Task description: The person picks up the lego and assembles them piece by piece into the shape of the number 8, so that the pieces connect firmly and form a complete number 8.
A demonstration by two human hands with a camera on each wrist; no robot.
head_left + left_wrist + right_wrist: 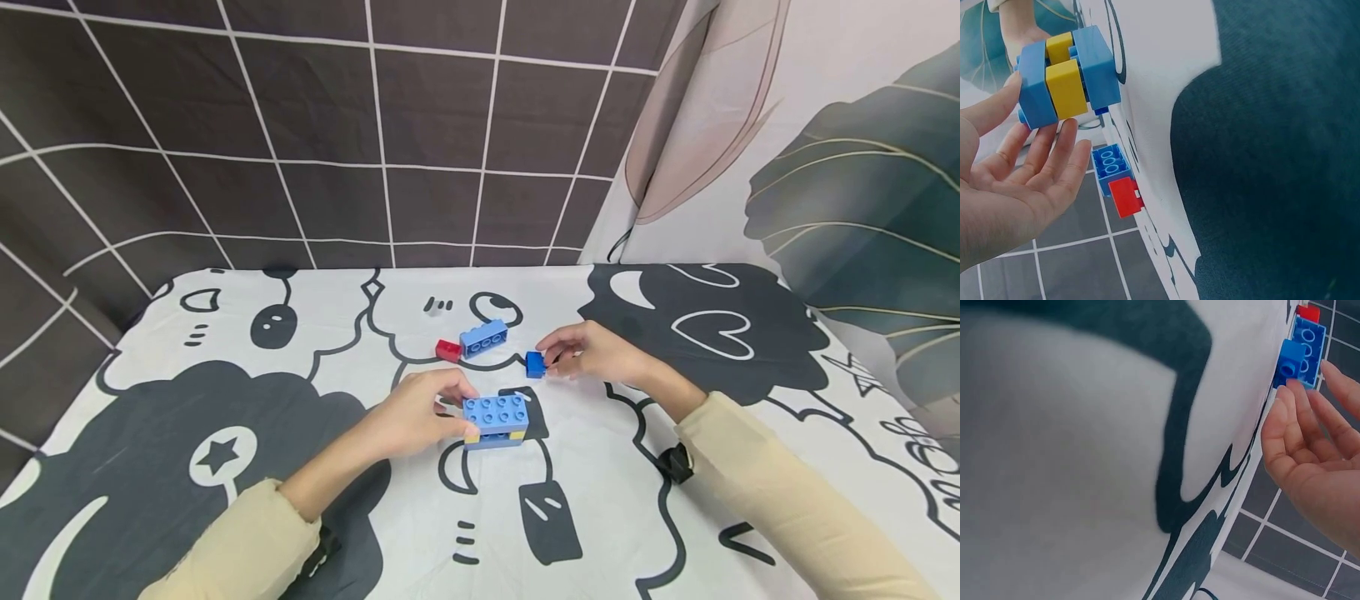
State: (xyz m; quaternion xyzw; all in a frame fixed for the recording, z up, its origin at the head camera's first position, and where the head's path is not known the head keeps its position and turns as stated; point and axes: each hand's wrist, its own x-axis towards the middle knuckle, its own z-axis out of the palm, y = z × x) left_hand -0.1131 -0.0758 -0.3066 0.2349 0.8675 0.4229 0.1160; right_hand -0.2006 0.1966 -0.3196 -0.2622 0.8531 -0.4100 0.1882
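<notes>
My left hand (420,412) holds a stack of toy building bricks (497,415) between thumb and fingers. In the left wrist view the stack has two light blue bricks with yellow bricks (1066,89) between them, and a gap separates the yellow ones. My right hand (596,350) is beside a small dark blue brick (535,364), its fingertips (1294,385) at the brick's edge; whether they touch it I cannot tell. That brick lies on its side, its stud facing the hand. The right fingers are loosely bent.
Behind the stack, a light blue brick (483,338) lies on its side, its hollow underside showing. Close to its left end sits a small red brick (448,350). A patterned cloth (420,533) covers the table, and a dark gridded curtain (315,133) hangs along the back.
</notes>
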